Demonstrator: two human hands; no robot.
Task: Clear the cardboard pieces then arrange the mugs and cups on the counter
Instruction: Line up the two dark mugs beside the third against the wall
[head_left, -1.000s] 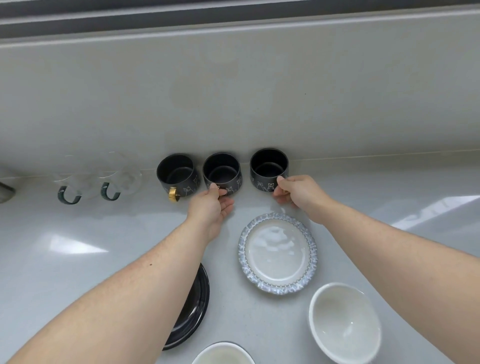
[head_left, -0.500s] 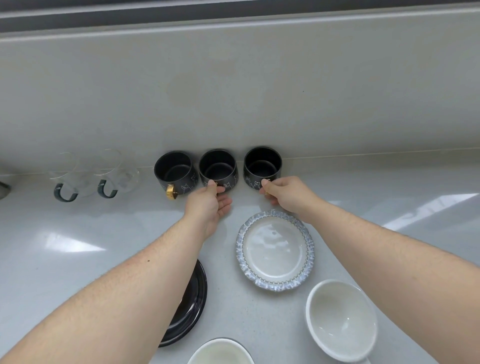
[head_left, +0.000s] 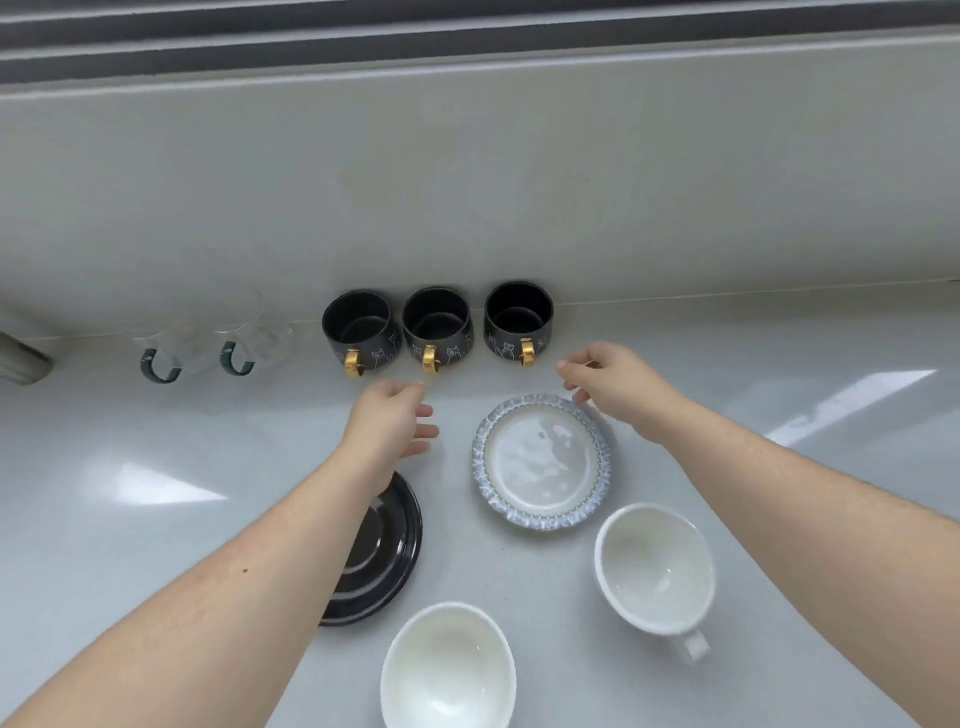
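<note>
Three black mugs with gold handles stand in a row against the back wall: the left mug (head_left: 358, 330), the middle mug (head_left: 437, 325) and the right mug (head_left: 518, 321). Their handles face me. Two clear glass cups with dark green handles, one (head_left: 174, 345) and the other (head_left: 254, 335), stand to their left. My left hand (head_left: 389, 428) hovers just below the middle mug, fingers apart, holding nothing. My right hand (head_left: 613, 384) is below and right of the right mug, fingers loosely apart, empty. No cardboard is in view.
On the pale counter (head_left: 156, 519) lie a blue-rimmed white plate (head_left: 540, 462), a black saucer (head_left: 387, 556) partly under my left forearm, a white cup with a handle (head_left: 655, 566) and a white bowl (head_left: 449, 670). A grey object (head_left: 21, 358) pokes in at far left.
Both hands have let go of the middle and right black mugs and drawn back towards me. The mugs now stand alone with gold handles showing.
</note>
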